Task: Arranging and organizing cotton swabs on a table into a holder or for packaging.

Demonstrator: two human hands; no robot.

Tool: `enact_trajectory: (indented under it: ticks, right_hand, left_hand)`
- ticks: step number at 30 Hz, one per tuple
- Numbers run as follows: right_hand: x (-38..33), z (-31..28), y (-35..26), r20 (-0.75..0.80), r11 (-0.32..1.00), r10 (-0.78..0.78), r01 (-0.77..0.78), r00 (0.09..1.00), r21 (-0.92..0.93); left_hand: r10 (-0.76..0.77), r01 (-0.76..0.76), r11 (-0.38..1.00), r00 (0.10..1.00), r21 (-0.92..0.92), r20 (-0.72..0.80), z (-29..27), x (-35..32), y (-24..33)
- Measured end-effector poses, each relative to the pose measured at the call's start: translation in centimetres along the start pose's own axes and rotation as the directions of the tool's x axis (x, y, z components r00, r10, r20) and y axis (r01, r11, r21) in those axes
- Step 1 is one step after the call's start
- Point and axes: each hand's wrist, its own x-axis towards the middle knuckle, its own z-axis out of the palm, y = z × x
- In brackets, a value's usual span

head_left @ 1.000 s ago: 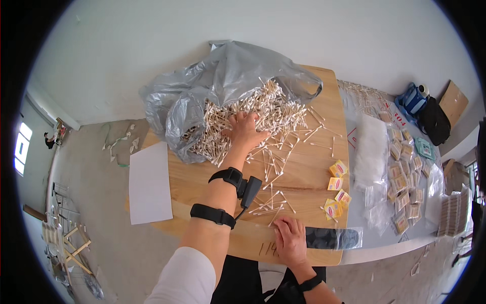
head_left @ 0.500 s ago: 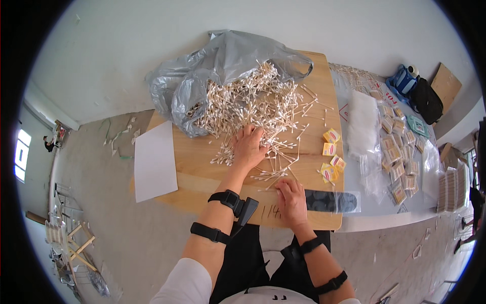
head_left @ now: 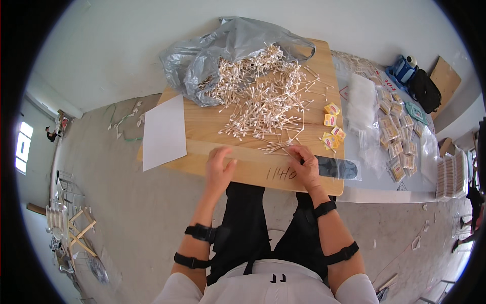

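Note:
A heap of cotton swabs (head_left: 263, 104) spreads over the wooden table (head_left: 202, 119), spilling from a grey plastic bag (head_left: 195, 63). At the table's near edge, left of the middle, my left hand (head_left: 219, 171) is open, thumb apart from the fingers, holding nothing that I can see. My right hand (head_left: 306, 169) is closed in a pinch beside the near end of the heap, with a thin swab stick showing at its fingertips. Just right of it lies a dark flat strip in a clear sleeve (head_left: 336, 168). Handwriting marks the wood between my hands.
A white paper sheet (head_left: 165, 133) overhangs the table's left edge. Small yellow packets (head_left: 331, 120) lie at the right side. On the adjoining grey table are clear plastic bags (head_left: 361, 106), bagged swab packs (head_left: 392, 137) and a black bag (head_left: 425, 91).
My left hand has left the swab heap and come back toward me to the table's near edge. My right hand has shifted slightly right, still pinched. The whole view has tilted.

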Motion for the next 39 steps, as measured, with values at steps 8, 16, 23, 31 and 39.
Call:
enact_trajectory:
  ticks: [8,16,23,31,39]
  right_hand:
    - [-0.7,-1.2,-10.8,0.323,0.858,0.096,-0.243,0.941,0.452]
    - [-1.4,-5.7,-27.5,0.358,0.59,-0.807,0.599,0.47,0.542]
    - [-2.0,-7.5,-26.1,0.415,0.694,-0.714,0.645,0.563,0.32]
    - [-1.7,-8.7,-20.8,0.385,0.961,-0.259,0.278,0.886,0.008]
    - [0.3,-2.9,-6.9,-0.058,0.996,-0.044,0.039,0.997,-0.078]
  left_hand:
    - [-0.006,-0.001,0.995,0.998,0.103,0.068,1.5,-2.1,-1.6]
    - [0.048,-0.049,0.983,0.999,0.177,0.008,0.0,5.5,-1.8]
    - [0.0,-0.004,0.962,1.0,0.272,0.013,-0.5,6.4,0.3]
    - [0.098,-0.148,0.962,0.972,0.229,0.214,1.5,3.8,4.7]
    - [0.095,-0.192,0.928,0.95,0.318,0.297,2.6,4.3,8.1]
